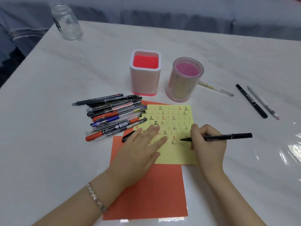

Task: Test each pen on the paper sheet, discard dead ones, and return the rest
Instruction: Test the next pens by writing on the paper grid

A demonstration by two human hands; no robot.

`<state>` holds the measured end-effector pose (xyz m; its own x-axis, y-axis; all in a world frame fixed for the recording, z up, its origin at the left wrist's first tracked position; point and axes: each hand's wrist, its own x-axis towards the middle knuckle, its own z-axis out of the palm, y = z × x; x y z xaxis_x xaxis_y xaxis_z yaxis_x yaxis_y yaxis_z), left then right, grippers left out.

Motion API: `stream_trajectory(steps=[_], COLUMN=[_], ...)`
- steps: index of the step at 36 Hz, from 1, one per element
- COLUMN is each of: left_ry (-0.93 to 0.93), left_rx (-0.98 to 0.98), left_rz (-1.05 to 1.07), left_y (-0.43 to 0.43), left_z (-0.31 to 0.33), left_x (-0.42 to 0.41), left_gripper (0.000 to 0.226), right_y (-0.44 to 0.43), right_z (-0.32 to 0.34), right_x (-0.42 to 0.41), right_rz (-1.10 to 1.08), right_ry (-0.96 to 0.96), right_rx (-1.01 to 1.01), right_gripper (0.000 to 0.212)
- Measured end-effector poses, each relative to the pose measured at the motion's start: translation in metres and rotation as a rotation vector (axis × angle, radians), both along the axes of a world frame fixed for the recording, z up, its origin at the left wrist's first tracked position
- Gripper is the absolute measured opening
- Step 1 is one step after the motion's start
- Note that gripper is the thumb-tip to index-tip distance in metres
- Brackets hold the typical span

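L hand [140, 149] covers the lower-left of the yellow paper sheet [177, 154], so marks there are hidden. Many faint ones higher up are hard to read. A black cap [127, 136] pokes out from under its fingers; can't tell if it's held. Bottle [66, 22] at the far corner is blurry, top cut off. Round holder [184, 80] hides one end of a gold pen [216, 89].

L hand lies flat, palm down, fingers straight, pressing the sheet. R hand [206, 144] curls round a black marker [228, 137], thumb & fingers pinching near the nib. Nib is at the sheet's lower rows, barrel pointing right. Pen pile [114, 116] overlaps the sheet's left edge.
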<state>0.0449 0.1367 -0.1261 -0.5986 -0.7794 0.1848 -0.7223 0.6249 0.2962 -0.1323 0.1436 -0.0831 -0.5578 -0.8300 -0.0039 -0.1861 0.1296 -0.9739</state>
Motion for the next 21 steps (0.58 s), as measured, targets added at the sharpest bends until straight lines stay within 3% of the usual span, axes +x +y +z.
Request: stream_trajectory(steps=[3, 5, 9, 12, 18, 21], left_ry=[0.091, 0.046, -0.007, 0.003, 0.486, 0.699], left_rx=[-0.075, -0.072, -0.04, -0.007, 0.381, 0.519], left_rz=[0.188, 0.282, 0.309, 0.322, 0.42, 0.402], left_y=[-0.005, -0.009, -0.013, -0.01, 0.006, 0.01], left_z=[0.007, 0.009, 0.009, 0.015, 0.045, 0.056], left_x=[0.014, 0.025, 0.037, 0.034, 0.012, 0.003], left_gripper=[0.038, 0.035, 0.016, 0.037, 0.016, 0.022], right_y=[0.003, 0.004, 0.005, 0.006, 0.013, 0.018], right_z=[0.002, 0.003, 0.003, 0.004, 0.018, 0.028], right_x=[0.002, 0.003, 0.003, 0.006, 0.011, 0.013], right_rz=[0.019, 0.037, 0.068, 0.087, 0.231, 0.333], right_ry=[0.014, 0.016, 0.017, -0.009, -0.162, -0.265], right_rx=[0.004, 0.008, 0.031, 0.032, 0.0, -0.051], right_gripper=[0.039, 0.039, 0.039, 0.039, 0.034, 0.026])
